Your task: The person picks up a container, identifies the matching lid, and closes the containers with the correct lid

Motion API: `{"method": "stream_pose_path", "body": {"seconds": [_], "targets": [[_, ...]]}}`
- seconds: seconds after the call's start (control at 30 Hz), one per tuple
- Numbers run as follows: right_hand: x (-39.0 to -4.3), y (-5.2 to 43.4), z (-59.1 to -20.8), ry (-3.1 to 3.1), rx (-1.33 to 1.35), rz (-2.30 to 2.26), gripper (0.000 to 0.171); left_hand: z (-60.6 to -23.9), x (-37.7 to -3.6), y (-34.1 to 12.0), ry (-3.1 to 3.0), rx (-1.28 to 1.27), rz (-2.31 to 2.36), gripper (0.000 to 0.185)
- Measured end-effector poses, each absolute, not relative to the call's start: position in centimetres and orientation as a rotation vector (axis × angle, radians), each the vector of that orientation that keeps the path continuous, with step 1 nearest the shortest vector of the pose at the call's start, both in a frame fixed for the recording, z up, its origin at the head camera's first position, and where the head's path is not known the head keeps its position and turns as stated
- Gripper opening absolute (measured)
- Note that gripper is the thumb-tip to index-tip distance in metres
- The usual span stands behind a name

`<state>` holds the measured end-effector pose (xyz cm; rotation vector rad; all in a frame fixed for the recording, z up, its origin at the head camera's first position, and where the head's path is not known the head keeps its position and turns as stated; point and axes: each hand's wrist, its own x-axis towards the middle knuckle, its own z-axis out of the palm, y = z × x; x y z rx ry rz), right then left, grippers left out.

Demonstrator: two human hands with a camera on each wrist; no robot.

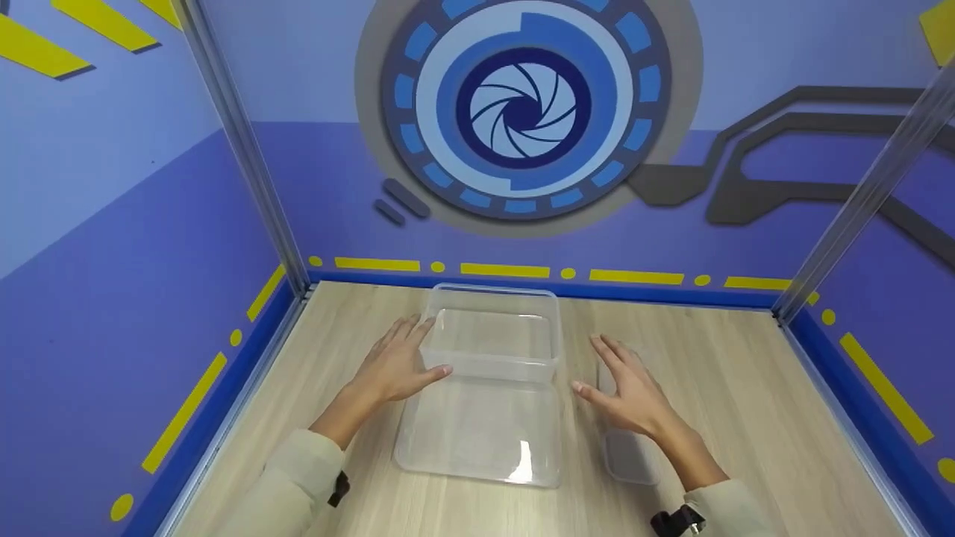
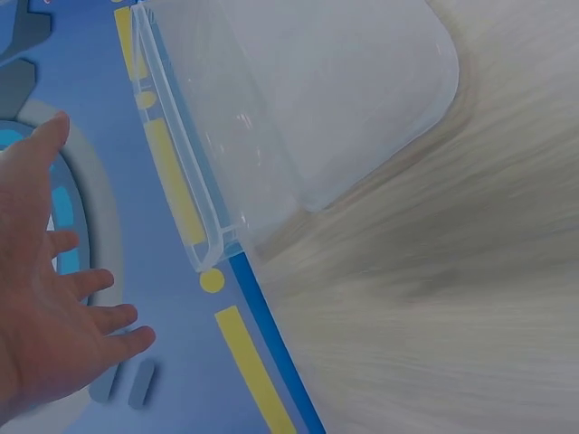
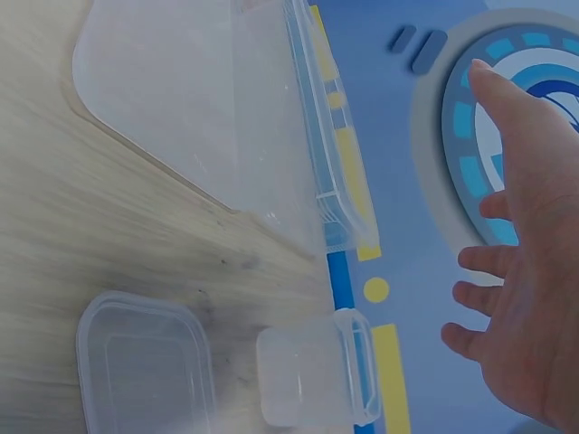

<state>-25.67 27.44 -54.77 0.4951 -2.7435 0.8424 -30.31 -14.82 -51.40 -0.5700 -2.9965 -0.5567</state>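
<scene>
A large clear plastic container [image 1: 557,328] stands upright with its top uncovered. Flat on the table in front of it lies a large translucent lid [image 1: 477,432]. My left hand [image 1: 399,369] hovers at the container's left side, fingers extended and thumb spread; its fingertips overlap the rim in the head view. To the right, my right hand [image 1: 627,391] is held over the smaller pieces, fingers straight, holding nothing. Beneath it are a small clear container [image 3: 303,375] and a small rectangular lid [image 3: 145,362], both partly hidden by that hand in the head view.
The wood-grain table [image 1: 358,477] is enclosed by blue-purple printed panels [image 1: 328,186] at the back and sides. Metal posts [image 1: 246,149] rise at the back corners. Dark straps with small devices [image 1: 675,520] sit at both sleeve cuffs.
</scene>
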Motion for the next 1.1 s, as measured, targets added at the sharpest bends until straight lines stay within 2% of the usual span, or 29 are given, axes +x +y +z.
{"method": "stream_pose_path", "body": {"seconds": [0.47,1.1], "targets": [[-25.5,27.3,-55.2,-2.752,0.464,0.934,0.091,-52.2,-29.9,-15.8,-3.011,-0.534,-0.742,0.097],[-25.5,26.4,-56.7,-2.799,0.407,1.044,0.088,-54.4,-29.5,-16.2,-2.994,-0.343,-1.066,0.091]]}}
